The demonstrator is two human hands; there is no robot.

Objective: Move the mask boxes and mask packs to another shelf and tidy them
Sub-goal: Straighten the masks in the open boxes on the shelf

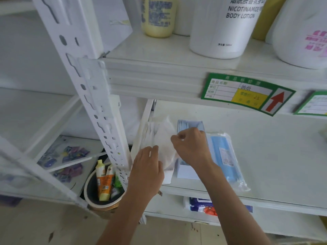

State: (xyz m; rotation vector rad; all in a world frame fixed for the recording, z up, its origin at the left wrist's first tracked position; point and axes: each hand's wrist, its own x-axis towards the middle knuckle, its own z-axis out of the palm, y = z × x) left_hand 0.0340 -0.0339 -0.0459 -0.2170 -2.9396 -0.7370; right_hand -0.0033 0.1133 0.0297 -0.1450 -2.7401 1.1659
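Here, white mask pack [159, 138] between left hand [146, 167], right hand [191, 145], seemingly gripped.

You are standing at a retail display in what appears to be a small shop: white slotted-steel shelving [92, 96] carries a green price tag [247, 93] with a red arrow on its shelf edge, and a second tag [314, 104] sits beside it. The upper shelf holds stocked toiletries, including a white bottle printed "BODY LOTION" [228, 27] and a yellow bottle [158, 16]. Lower levels show packaged goods [201, 206], though blur leaves their kind uncertain.
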